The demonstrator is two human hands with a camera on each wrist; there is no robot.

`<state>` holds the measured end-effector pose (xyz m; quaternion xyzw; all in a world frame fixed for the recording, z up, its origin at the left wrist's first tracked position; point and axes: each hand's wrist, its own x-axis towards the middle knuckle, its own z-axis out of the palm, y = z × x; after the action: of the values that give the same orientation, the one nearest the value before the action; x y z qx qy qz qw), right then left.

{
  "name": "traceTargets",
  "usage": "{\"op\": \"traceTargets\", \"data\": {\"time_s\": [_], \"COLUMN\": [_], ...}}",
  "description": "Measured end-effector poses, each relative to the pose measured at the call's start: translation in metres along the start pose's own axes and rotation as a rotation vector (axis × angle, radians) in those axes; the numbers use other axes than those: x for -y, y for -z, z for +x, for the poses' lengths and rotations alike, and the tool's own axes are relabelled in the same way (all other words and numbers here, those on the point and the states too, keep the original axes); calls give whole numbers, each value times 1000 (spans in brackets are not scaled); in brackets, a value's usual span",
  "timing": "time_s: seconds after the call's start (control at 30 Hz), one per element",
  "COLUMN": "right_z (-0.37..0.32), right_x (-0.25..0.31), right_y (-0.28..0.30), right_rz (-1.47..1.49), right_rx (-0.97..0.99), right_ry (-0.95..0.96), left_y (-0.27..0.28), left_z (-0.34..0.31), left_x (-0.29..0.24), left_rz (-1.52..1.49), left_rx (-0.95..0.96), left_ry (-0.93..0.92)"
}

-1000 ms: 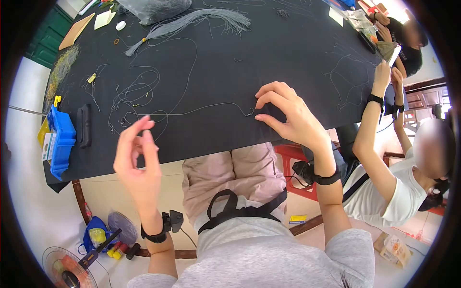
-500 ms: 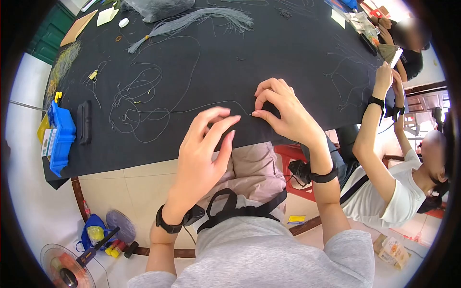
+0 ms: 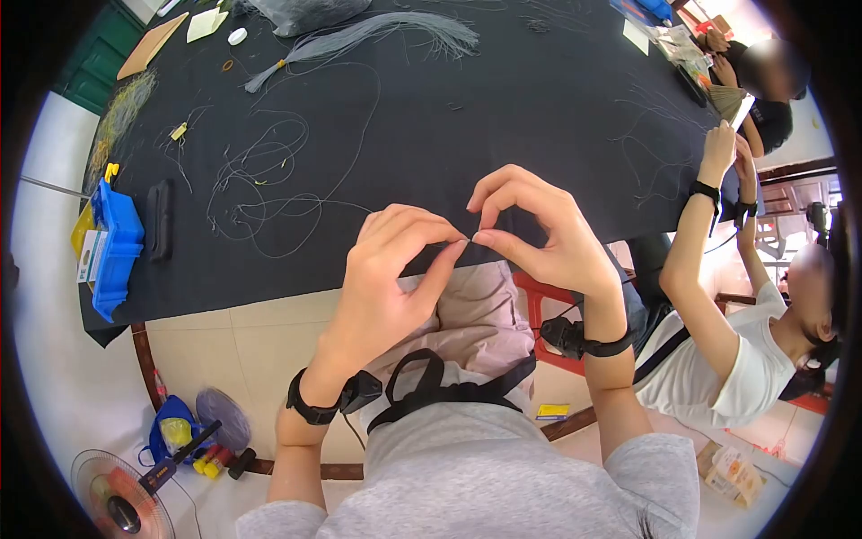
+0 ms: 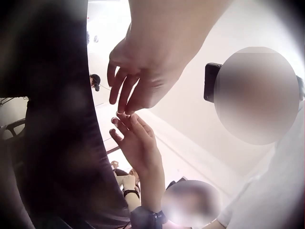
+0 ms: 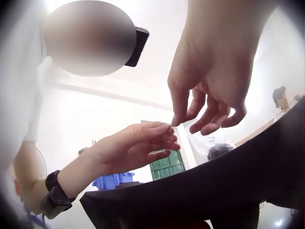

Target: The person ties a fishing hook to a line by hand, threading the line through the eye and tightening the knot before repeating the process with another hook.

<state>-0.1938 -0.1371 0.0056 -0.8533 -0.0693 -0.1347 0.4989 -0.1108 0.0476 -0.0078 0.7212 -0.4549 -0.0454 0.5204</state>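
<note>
My left hand (image 3: 391, 269) and right hand (image 3: 552, 238) meet fingertip to fingertip above the table's front edge. The right thumb and index finger pinch the small dark end of a thin fishing line, mostly hidden by the fingertips; in the right wrist view a tiny sliver of the hook end (image 5: 174, 125) shows between the hands. My left thumb and forefinger pinch the line right beside it. From behind the left hand the fishing line (image 3: 346, 203) runs left into loose tangled loops on the black tablecloth (image 3: 431, 153).
A tied bundle of grey line (image 3: 377, 38) lies at the back, near a grey plastic bag (image 3: 310, 11). At the left stand a blue tray (image 3: 117, 247) and a black case (image 3: 160, 220). Another person's hands (image 3: 718, 153) work at the right end of the table.
My left hand has moved right from over the loops to meet the right fingertips, and now pinches the line. The right hand has taken the line's hooked end and drawn it slightly toward me.
</note>
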Motion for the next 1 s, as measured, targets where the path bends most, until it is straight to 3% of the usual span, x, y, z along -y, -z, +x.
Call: {"op": "traceTargets", "data": {"time_s": [0.17, 0.27, 0.37, 0.4, 0.57, 1.0], "right_z": [-7, -16, -19, -18, -19, -18], "right_x": [1, 0, 8, 11, 18, 12], "right_y": [-11, -13, -30, -34, -34, -34], "right_rz": [79, 93, 217, 125, -96, -161], "right_rx": [-186, -184, -310, -375, -341, -272], "right_ry": [24, 16, -41, 8, 159, 260], "left_y": [4, 6, 4, 5, 16, 14], "left_z": [-6, -10, -14, -14, -18, -21], "left_x": [1, 1, -3, -5, -12, -12], "left_rz": [-372, -494, -634, -681, -834, -832], "left_rx": [-23, -1, 12, 12, 66, 98], "left_ry": [224, 302, 359, 399, 556, 565]}}
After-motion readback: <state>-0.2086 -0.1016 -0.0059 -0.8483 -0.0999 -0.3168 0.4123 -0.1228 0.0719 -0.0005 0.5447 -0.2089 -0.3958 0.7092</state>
